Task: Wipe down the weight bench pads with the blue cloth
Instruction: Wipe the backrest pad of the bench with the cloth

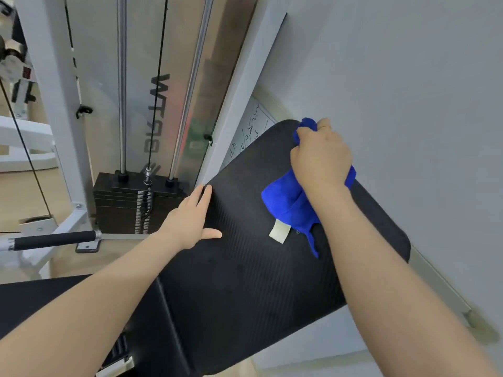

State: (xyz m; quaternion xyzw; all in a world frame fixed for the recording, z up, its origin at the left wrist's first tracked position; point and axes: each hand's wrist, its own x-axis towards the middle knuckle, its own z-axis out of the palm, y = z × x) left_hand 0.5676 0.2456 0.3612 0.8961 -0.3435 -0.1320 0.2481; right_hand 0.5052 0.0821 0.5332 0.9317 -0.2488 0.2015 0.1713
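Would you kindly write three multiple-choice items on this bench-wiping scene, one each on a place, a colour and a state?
1. Where does the left hand rest?
A. on the pad's left edge
B. on the weight stack
C. on the wall

2. What colour is the cloth?
A. red
B. blue
C. white

3. How is the right hand?
A. flat and empty
B. gripping the cloth
C. out of view

Answers: 1 A, its straight fingers lie on the black bench pad; 2 B, only its tag is white; 3 B, its fingers curl round the bunched cloth.
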